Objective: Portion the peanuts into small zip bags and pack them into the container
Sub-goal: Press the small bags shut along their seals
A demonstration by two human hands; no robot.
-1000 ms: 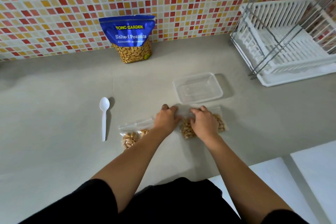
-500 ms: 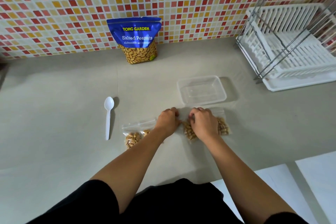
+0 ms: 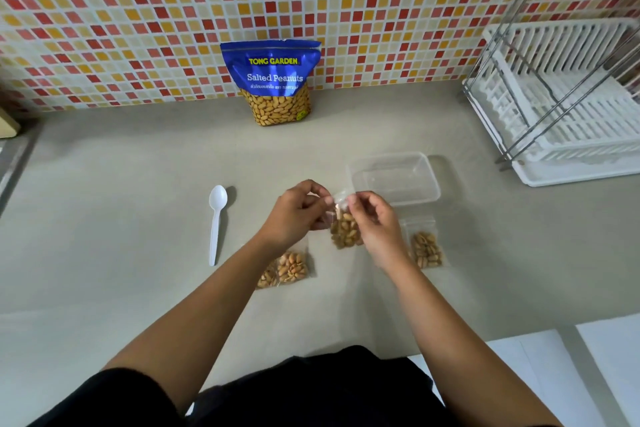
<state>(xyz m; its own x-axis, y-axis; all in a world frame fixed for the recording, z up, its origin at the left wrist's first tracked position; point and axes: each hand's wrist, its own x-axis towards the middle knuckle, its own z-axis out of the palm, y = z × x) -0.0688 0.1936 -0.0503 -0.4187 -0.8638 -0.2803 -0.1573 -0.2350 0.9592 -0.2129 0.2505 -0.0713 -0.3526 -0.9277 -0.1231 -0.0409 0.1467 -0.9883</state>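
Left hand (image 3: 294, 215) and right hand (image 3: 375, 229) have lifted the bag (image 3: 344, 232) off the counter (image 3: 138, 218), pinching its top (seal looks pressed). Next, I'd judge: the container (image 3: 394, 180).

Soft, even light; faint shadows on the grey counter (image 3: 104, 218); edges curve (wide lens), hands slightly blurred.
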